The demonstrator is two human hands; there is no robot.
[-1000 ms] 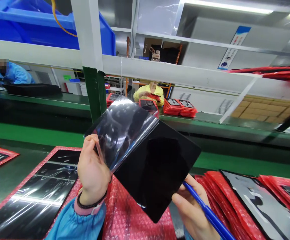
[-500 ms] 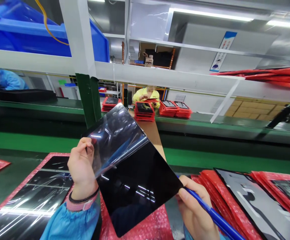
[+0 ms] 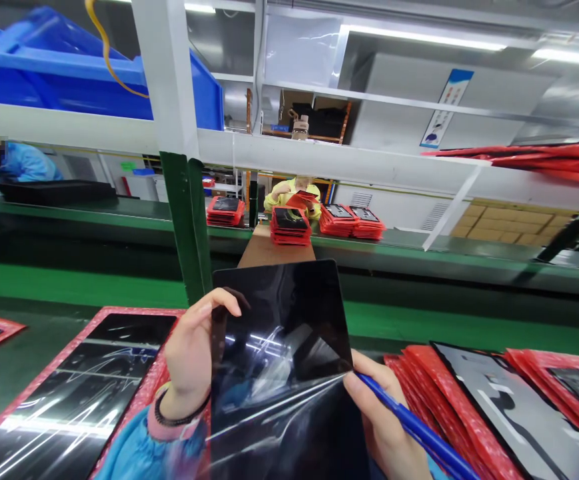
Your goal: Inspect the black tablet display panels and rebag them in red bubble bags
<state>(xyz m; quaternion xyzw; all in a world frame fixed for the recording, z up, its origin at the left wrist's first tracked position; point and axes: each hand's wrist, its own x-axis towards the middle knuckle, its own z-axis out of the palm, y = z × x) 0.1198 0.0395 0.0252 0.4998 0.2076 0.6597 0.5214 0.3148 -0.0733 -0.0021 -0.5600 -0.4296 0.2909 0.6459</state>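
A glossy black panel (image 3: 274,320) is held up in the middle, its clear film (image 3: 289,400) creased and partly lifted across the lower half. My left hand (image 3: 194,353) grips the panel's left edge, the forefinger reaching over its face. At the right edge, my right hand (image 3: 384,413) pinches the panel near the fold of the film and also holds a blue pen-like tool (image 3: 419,427). Left of the panel, another black panel (image 3: 84,380) lies on pink bubble wrap (image 3: 44,367).
Red sleeves (image 3: 449,400) with a grey-backed panel (image 3: 524,407) lie at the right. Behind the green ledge (image 3: 399,253) are red stacks (image 3: 289,233) and a person in yellow (image 3: 279,192). A person in blue (image 3: 29,162) is far left. A green-wrapped post (image 3: 182,213) stands left of centre.
The held panel has turned more upright and sits lower. The film now covers its upper part, with the crease lower down. My left hand has moved right and lower.
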